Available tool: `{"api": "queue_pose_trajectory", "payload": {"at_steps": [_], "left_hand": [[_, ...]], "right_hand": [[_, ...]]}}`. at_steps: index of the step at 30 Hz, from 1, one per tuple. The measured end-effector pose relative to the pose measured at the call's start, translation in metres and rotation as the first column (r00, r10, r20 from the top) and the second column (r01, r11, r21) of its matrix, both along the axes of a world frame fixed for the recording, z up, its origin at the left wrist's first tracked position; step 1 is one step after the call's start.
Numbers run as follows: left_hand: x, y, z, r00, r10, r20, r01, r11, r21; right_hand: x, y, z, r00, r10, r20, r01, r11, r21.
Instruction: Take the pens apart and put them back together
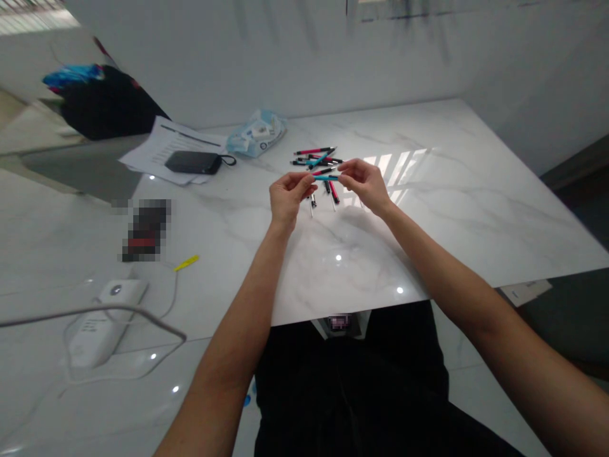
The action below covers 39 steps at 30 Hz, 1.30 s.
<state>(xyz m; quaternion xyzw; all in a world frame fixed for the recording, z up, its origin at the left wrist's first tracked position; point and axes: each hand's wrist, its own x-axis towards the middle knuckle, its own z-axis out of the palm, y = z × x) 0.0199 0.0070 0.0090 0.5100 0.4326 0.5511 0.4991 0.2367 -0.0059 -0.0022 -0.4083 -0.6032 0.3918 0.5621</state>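
Observation:
My left hand and my right hand are raised a little above a white marble table. Between their fingertips they pinch a slim teal pen, one hand at each end. A thin red-and-black pen lies just behind it, and I cannot tell whether it is held. Beyond my fingers lies a loose heap of teal, pink and black pens. Two more pens lie under the gap between my hands.
Papers lie at the far left of the table under a black pouch. A plastic bag of white items sits behind them. To the left are a pixelated object, a yellow-tipped cable and a white device.

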Motion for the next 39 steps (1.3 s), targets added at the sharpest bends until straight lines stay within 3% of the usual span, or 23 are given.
{"api": "queue_pose_trajectory", "payload": {"at_steps": [5,11,39], "left_hand": [[0.005,-0.010,0.000,0.981,-0.191,-0.037,0.189,0.979,-0.071],[0.009,-0.018,-0.001,0.943,-0.323,-0.080,0.313,0.943,-0.114],[0.006,-0.015,0.002,0.951,-0.291,-0.108,0.279,0.953,-0.116]], "right_hand": [[0.011,0.012,-0.007,0.995,-0.099,-0.026,0.098,0.995,-0.023],[0.010,0.011,-0.006,0.994,-0.078,-0.074,0.075,0.996,-0.041],[0.012,0.010,-0.004,0.997,-0.077,-0.028,0.077,0.997,-0.002]]}}
